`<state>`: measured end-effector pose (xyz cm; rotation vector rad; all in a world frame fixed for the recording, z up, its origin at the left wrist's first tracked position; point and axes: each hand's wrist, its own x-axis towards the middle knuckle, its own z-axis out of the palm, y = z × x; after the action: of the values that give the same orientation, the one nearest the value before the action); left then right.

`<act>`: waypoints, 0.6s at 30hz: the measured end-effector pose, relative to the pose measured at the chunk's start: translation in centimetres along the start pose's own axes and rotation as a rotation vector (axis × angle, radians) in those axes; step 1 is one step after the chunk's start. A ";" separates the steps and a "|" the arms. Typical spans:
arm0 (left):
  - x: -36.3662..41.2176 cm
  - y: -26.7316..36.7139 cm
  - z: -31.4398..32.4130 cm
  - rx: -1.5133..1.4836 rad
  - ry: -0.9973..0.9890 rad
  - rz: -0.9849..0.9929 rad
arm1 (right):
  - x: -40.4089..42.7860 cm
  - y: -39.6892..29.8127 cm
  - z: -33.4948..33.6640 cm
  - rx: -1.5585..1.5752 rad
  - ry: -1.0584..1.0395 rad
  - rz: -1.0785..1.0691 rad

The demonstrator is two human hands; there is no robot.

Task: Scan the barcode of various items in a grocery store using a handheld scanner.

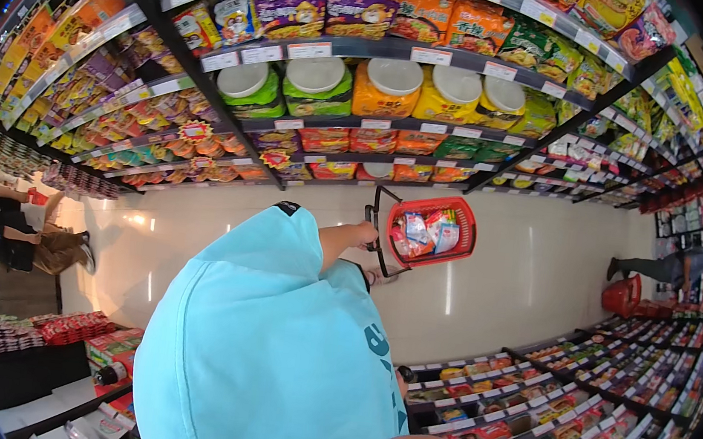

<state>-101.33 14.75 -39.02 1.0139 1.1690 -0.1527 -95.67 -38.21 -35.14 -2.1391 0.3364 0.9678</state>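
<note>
My left hand (363, 234) grips a black handle (376, 225) of a red plastic shopping basket (474, 227). The second handle hangs down at the basket's near end. Inside lie several packaged goods (430, 231) in white, red and green wrappers. Only a sliver of my right hand (402, 387) shows past the front of my light blue shirt, by the lower shelves. A small black object (406, 374) is beside it; whether I hold it is hidden.
Shelves of instant noodle packs (360, 15) line my left, some with white bowls (395, 77) attached. More stocked shelves (499, 402) run along my right. Ahead, a person (674, 266) stands by a red basket (621, 294). Behind me are people (23, 223) and stacked goods (70, 325).
</note>
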 end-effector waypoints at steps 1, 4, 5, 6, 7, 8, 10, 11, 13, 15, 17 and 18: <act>-0.7 -0.7 -1.5 0.020 0.010 0.004 | -1.2 -0.2 0.6 0.000 -0.016 0.002; -3.1 -3.2 -4.4 0.010 0.069 -0.058 | -3.3 -1.6 2.6 -0.022 -0.062 -0.015; -3.6 -3.5 -5.3 0.012 0.062 -0.059 | -3.7 -1.9 2.9 -0.028 -0.067 -0.020; -4.5 -3.7 -6.3 -0.008 0.073 -0.031 | -4.3 -2.0 3.1 -0.036 -0.070 -0.020; -5.2 -4.3 -7.8 -0.031 0.086 -0.003 | -4.9 -2.1 3.2 -0.047 -0.076 -0.021; -0.9 -8.2 -11.9 -0.066 0.126 -0.002 | -5.9 -3.8 3.1 -0.086 -0.126 -0.049; 0.7 -10.0 -15.3 0.340 0.045 0.260 | -6.9 -5.6 4.2 -0.119 -0.148 -0.070; -3.5 -8.3 -14.8 0.200 0.241 0.011 | -7.4 -5.1 4.6 -0.111 -0.116 -0.052; -2.5 -12.5 -20.4 0.617 0.321 0.137 | -7.8 -7.3 4.5 -0.157 -0.159 -0.079; -6.5 -9.9 -20.4 0.183 0.448 -0.067 | -8.2 -7.8 5.0 -0.174 -0.133 -0.074; -5.5 -15.4 -27.5 0.625 0.358 0.168 | -8.3 -10.3 6.8 -0.226 -0.198 -0.103; -6.3 -15.7 -28.7 0.615 0.348 0.169 | -8.4 -11.1 7.7 -0.243 -0.200 -0.109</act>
<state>-132.91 24.12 -43.72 1.7279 1.3773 -0.2139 -99.85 -25.59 -26.46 -2.2241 0.0034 1.1979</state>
